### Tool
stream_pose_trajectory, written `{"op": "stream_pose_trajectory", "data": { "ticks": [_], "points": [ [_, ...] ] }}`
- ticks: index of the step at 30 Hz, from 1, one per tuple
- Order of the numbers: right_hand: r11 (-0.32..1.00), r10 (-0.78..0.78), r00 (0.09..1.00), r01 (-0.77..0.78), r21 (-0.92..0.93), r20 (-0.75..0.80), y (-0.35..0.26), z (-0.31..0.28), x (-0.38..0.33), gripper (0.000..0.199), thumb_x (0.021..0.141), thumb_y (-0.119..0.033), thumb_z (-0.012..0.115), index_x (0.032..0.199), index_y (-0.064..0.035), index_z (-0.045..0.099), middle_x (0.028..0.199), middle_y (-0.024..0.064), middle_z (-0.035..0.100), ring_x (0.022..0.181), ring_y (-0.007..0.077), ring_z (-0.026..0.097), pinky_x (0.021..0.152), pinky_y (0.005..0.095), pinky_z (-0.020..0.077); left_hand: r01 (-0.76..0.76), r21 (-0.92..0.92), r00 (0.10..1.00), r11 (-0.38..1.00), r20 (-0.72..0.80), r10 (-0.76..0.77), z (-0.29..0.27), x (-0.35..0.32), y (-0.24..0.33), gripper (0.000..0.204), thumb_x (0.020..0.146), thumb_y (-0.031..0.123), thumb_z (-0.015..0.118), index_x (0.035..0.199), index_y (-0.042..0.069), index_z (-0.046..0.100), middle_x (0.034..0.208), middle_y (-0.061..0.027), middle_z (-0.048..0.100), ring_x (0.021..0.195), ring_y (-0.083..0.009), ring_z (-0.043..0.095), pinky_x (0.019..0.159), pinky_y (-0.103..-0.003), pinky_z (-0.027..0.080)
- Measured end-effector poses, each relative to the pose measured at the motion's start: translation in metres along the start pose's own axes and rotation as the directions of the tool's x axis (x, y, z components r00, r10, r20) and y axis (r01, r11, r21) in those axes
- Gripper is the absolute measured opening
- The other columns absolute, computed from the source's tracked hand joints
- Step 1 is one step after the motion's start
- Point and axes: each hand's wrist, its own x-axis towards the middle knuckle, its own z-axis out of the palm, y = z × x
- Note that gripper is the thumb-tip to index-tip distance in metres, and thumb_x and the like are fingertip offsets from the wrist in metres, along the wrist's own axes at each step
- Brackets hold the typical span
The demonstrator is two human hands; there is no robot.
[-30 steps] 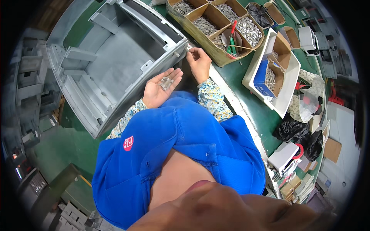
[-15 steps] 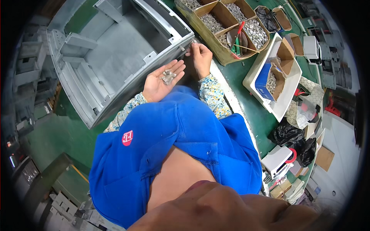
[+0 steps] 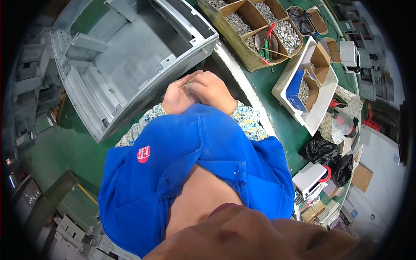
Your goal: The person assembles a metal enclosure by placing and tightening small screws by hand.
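Cupped in front of my chest, my left hand [image 3: 175, 97] holds small grey metal fittings, of which barely a glimpse shows between the hands. Over its palm lies my right hand [image 3: 213, 92], fingers bent and together, so whatever they pinch is hidden. Just beyond both hands stands a large grey metal housing [image 3: 130, 54], its open side facing up, with a tabbed edge running along the side closest to me. Neither hand appears to touch it.
On the green workbench [image 3: 277, 112] to the right sit a divided cardboard box [image 3: 243, 47] full of metal fittings and a white tray [image 3: 320, 106] holding a blue carton [image 3: 296, 91]. Black plastic bags [image 3: 323, 149] and a white device [image 3: 309, 180] lie nearer me.
My right hand has left the housing's edge and come back over my left palm. The fittings that lay in plain sight there are now mostly covered.
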Motion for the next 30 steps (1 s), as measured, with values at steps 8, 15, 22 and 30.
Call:
{"op": "stream_pose_trajectory", "data": {
  "ticks": [8,15,22,30],
  "points": [
    [0.421,0.77,0.612,-0.278,0.863,-0.179,0.057,0.029,-0.022,0.019,0.081,-0.002,0.056,0.098,0.0047,0.057,0.081,0.0078,0.061,0.07,0.0109,0.057,0.066,0.0216,0.0455,-0.125,-0.021,0.985,0.992,-0.122,0.121,0.006,-0.007,0.001,0.03,0.091,0.009,0.034,0.114,-0.009,0.04,0.119,-0.023,0.043,0.115,-0.0323,0.041,0.1,-0.041,0.035],
    [0.397,0.831,0.51,-0.263,0.879,-0.223,0.06,0.05,0.001,0.013,0.078,-0.002,0.059,0.087,0.0053,0.055,0.077,0.0107,0.063,0.067,0.0118,0.061,0.059,0.0199,0.046,-0.147,-0.071,0.985,0.987,-0.099,0.14,0.002,-0.012,0.004,0.031,0.091,0.009,0.032,0.115,-0.009,0.039,0.124,-0.0236,0.038,0.119,-0.0338,0.036,0.101,-0.042,0.032],
    [0.707,0.707,0.536,-0.512,0.487,-0.462,0.06,0.049,0.004,0.014,0.076,-0.008,0.062,0.083,0.0028,0.058,0.068,0.0085,0.062,0.06,0.0117,0.059,0.057,0.023,0.0466,-0.162,-0.062,0.986,0.985,-0.045,0.159,0.006,-0.016,0.004,0.034,0.091,0.011,0.03,0.119,-0.008,0.036,0.129,-0.0223,0.034,0.122,-0.0323,0.032,0.103,-0.043,0.029],
    [0.742,0.67,0.597,-0.559,0.37,-0.442,0.061,0.051,0.003,0.017,0.08,-0.016,0.058,0.08,0.0007,0.059,0.061,0.0082,0.06,0.053,0.0136,0.058,0.052,0.0264,0.0461,-0.179,0.006,0.984,0.984,-0.004,0.179,0.005,-0.015,0.005,0.039,0.09,0.012,0.03,0.124,-0.007,0.033,0.132,-0.0212,0.031,0.125,-0.0306,0.029,0.105,-0.041,0.025]
  ]
}}
